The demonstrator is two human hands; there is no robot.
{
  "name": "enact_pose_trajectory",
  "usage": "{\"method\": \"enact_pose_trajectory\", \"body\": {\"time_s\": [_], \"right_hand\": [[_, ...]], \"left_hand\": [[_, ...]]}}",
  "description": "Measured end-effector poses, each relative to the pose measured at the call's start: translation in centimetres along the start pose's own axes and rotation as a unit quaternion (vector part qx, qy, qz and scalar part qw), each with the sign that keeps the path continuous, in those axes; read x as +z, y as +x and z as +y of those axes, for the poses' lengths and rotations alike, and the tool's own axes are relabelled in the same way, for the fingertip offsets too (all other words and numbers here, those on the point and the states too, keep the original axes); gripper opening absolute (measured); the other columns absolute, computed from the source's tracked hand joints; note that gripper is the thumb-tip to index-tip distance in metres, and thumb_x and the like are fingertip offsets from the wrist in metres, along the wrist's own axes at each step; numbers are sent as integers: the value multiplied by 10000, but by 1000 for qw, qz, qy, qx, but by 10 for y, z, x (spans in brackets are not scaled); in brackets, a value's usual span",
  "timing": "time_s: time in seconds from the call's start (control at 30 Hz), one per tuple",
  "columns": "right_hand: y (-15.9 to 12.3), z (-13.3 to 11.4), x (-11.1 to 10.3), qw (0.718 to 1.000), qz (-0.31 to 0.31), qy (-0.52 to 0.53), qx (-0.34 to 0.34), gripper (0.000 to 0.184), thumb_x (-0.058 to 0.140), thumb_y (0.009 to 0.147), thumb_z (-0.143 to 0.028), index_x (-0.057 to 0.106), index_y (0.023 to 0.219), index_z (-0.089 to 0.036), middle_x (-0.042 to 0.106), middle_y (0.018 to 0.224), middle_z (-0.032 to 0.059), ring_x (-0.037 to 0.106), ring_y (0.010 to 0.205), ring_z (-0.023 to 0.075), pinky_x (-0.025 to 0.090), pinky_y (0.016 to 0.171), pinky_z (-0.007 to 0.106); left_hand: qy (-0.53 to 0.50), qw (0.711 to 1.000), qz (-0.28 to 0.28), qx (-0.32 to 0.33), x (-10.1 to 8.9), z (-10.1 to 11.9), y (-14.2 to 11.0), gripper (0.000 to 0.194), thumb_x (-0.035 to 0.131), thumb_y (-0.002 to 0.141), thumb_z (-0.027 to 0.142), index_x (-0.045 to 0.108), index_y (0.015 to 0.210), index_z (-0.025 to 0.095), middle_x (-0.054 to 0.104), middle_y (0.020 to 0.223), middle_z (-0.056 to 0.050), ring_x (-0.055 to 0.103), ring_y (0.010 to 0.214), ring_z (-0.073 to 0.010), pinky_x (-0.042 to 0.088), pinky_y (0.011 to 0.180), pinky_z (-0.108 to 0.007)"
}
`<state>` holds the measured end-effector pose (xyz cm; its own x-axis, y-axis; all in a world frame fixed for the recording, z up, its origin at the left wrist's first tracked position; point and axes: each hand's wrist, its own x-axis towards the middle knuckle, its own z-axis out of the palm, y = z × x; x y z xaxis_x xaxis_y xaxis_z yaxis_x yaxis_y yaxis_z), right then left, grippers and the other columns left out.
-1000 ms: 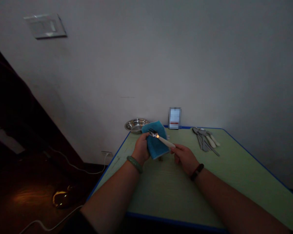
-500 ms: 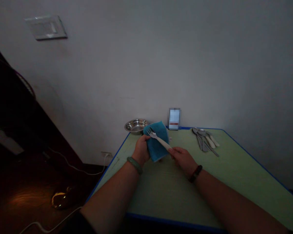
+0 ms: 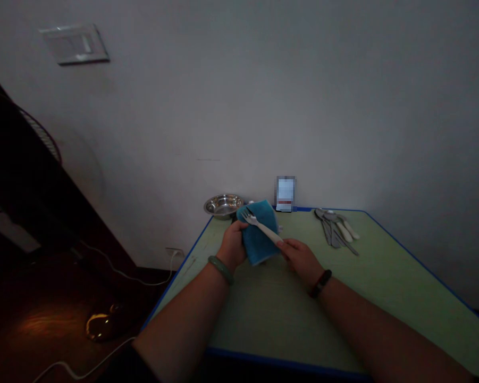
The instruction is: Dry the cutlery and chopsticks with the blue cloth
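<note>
My left hand (image 3: 232, 246) is closed around a blue cloth (image 3: 257, 237), holding it up above the green table (image 3: 271, 308). My right hand (image 3: 299, 255) pinches the white handle of a fork (image 3: 259, 225). The fork's metal tines lie against the top of the cloth, pointing up and to the left. A green bangle sits on my left wrist and a dark band on my right.
A steel bowl (image 3: 223, 205) stands at the table's far left corner. A small blurred box (image 3: 285, 194) leans at the wall. Several spoons and forks (image 3: 337, 227) lie at the far right. A cable (image 3: 115, 274) and a fan are on the dark floor to the left.
The fork has slid slightly up and left across the cloth, and the bright glint on its tines is gone. Both hands stay almost in place.
</note>
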<state>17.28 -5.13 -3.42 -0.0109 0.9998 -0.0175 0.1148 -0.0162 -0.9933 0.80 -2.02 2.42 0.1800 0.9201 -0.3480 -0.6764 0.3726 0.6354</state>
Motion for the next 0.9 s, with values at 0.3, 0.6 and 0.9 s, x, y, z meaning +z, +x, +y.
{"method": "enact_pose_trajectory", "body": {"time_s": [0.3, 0.6, 0.9], "right_hand": [[0, 0, -1, 1000, 2, -15, -7, 368, 609, 739, -551, 574, 707, -186, 396, 570, -60, 326, 478, 84, 236, 442, 243], [1, 0, -1, 1000, -5, -8, -11, 374, 600, 742, -561, 544, 680, -197, 393, 565, -64, 323, 462, 82, 232, 437, 248], [-2, -3, 0, 1000, 6, -14, -5, 381, 595, 741, -571, 549, 687, -197, 394, 564, -66, 327, 472, 85, 237, 444, 248]], "left_hand": [[-17, 999, 24, 45, -1, 4, 2, 370, 494, 632, 159, 686, 942, 96, 751, 758, -118, 732, 832, -308, 582, 822, -474], [-32, 999, 9, 16, 1, 2, -1, 441, 479, 559, 107, 695, 944, 97, 756, 750, -100, 737, 776, -284, 591, 798, -448], [-35, 999, 2, 8, -1, 4, 2, 502, 485, 554, 119, 691, 1011, 98, 763, 768, -94, 737, 758, -293, 593, 788, -463]]}}
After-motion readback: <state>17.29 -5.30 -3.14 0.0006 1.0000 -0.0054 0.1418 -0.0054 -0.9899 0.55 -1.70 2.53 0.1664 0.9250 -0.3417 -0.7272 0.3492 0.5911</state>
